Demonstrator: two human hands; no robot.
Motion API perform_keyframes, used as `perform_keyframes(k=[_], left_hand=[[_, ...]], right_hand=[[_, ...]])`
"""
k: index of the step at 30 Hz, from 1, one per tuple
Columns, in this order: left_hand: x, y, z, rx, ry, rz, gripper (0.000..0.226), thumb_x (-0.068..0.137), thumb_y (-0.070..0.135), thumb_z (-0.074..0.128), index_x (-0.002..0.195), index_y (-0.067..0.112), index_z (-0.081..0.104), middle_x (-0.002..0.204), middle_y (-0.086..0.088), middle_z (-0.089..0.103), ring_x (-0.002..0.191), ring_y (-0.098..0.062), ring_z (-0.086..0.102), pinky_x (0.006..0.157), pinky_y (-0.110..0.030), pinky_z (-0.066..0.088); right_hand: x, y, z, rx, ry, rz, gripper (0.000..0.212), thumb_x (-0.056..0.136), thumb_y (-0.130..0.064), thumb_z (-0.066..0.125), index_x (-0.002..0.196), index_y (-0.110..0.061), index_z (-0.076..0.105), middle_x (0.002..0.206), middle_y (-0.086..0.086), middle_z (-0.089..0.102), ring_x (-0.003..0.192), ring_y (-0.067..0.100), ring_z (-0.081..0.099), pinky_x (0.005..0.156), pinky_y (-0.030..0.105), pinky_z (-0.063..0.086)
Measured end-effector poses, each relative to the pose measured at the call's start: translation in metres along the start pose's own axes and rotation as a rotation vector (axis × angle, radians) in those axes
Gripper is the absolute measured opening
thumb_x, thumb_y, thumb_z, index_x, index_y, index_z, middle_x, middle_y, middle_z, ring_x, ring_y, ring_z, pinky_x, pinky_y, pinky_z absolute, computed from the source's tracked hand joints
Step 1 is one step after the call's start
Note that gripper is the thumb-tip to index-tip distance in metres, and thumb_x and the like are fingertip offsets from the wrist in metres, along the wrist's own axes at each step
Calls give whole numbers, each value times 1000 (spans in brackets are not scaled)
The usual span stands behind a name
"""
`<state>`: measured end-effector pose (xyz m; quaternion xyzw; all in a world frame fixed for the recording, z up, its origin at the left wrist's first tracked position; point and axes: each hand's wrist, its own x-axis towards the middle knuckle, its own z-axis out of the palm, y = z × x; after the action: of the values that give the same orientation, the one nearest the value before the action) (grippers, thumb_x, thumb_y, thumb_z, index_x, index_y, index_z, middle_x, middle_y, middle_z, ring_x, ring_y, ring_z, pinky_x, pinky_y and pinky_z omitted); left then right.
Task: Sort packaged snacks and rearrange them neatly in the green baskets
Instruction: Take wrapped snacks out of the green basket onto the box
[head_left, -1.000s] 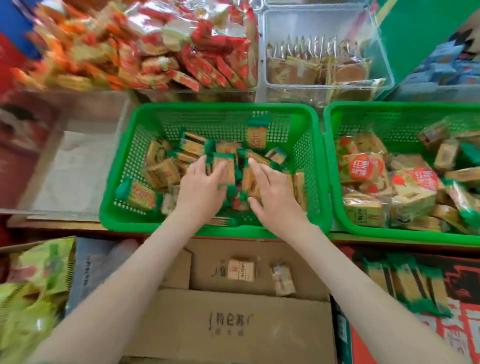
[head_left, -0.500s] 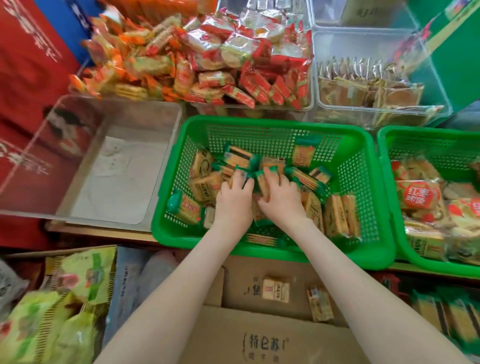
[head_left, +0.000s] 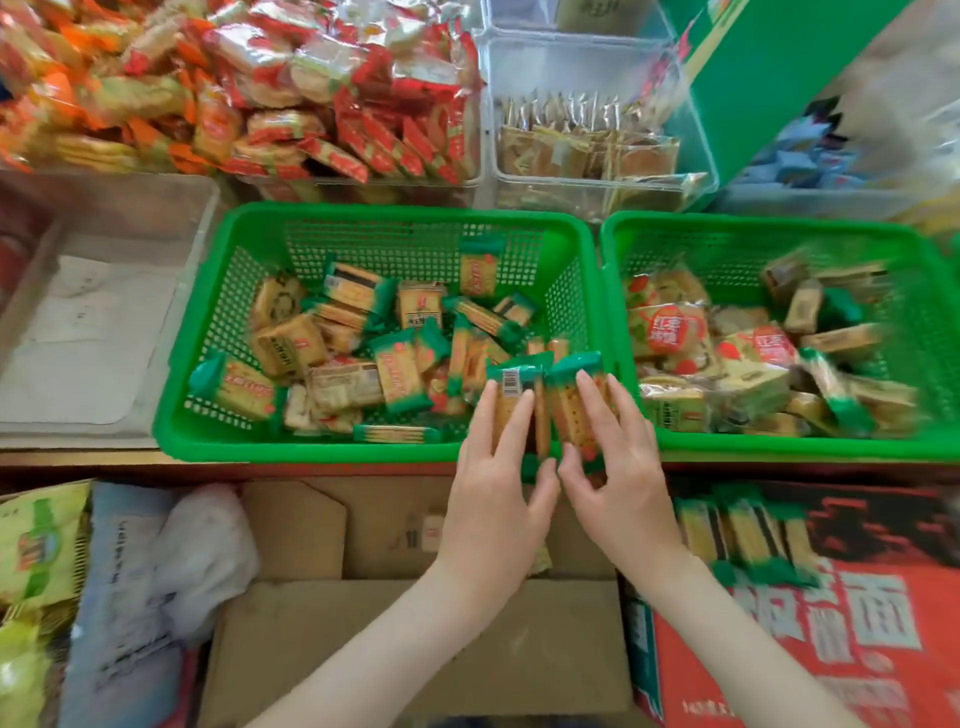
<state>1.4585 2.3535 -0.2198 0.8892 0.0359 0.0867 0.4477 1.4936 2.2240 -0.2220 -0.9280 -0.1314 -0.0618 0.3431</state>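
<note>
— What is seen nearest?
— A cardboard box (head_left: 415, 649), and above it the left hand (head_left: 493, 499) and right hand (head_left: 618, 483), held side by side.
— Is anything gripped?
— A barcode packet (head_left: 511, 402) is pinched by the left, a second packet (head_left: 571, 410) by the right. They are held touching at the near right corner of the left green basket (head_left: 291, 452).
— And beyond?
— Loose packets (head_left: 332, 343) are heaped inside it; the right green basket (head_left: 779, 449) is set beside it, and red snacks (head_left: 291, 93) are piled behind.
</note>
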Motion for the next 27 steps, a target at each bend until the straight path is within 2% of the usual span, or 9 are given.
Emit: perform_keyframes(k=[2,4,8,12,15,18,20,24,27], left_hand=[[-23,15,41,-45,-54,32,67,93,20,62,151,26,29,160,8,7,146,-11,17,110,-36,37],[-45,27,83,-87,-132,4,66,94,21,62,150,27,29,159,13,2,145,-7,13,112,-32,33],[-76,48,159,-102,-285,-88,65,94,23,61,150,29,29,157,18,0,141,3,9,114,-29,32],[-87,60,218,-47,-364,-122,64,94,23,60,151,28,30,156,17,0,145,-5,12,110,-36,38],[-85,67,252,6,-384,-175,64,96,26,57,152,29,26,159,12,-2,148,-17,12,109,-37,39],[-80,70,277,92,-404,-259,64,99,29,51,154,31,19,161,11,-9,149,-15,1,114,-33,32],[-78,68,287,203,-421,-334,62,100,32,47,154,32,15,162,6,-8,148,-20,3,110,-33,34],[-82,63,298,447,-347,-228,61,99,37,48,153,24,23,159,-18,14,140,-39,23,111,-46,30],[-83,64,295,489,-381,-209,67,96,54,24,154,24,16,161,-14,1,145,-32,7,117,-44,12]], right_hand=[[-27,31,-24,3,3,40,66,88,-21,56,148,-29,31,150,7,35,133,6,27,105,32,31],[-55,64,-44,-7,-21,58,65,88,-20,56,148,-28,33,150,6,34,133,7,28,104,29,34],[-109,138,-75,-3,-58,143,63,89,-22,56,146,-34,34,151,-2,32,138,10,28,106,39,38],[-141,216,-98,59,-53,382,63,90,-15,60,145,-36,37,151,4,33,139,21,32,92,48,53],[-148,266,-105,-9,-58,509,64,90,-8,62,146,-25,35,153,10,32,140,29,31,111,46,33],[-141,297,-107,-55,-105,621,62,94,-15,57,150,-18,30,156,10,25,142,30,24,113,42,23],[-135,307,-105,-74,-176,628,62,96,-19,54,151,-16,25,158,10,21,142,29,21,114,39,20],[-126,310,-103,-66,-340,613,66,100,-30,45,154,-19,9,161,4,8,145,24,9,117,35,11],[-127,302,-109,-165,-318,577,59,101,-32,39,154,-19,15,161,4,8,145,23,8,118,38,10]])
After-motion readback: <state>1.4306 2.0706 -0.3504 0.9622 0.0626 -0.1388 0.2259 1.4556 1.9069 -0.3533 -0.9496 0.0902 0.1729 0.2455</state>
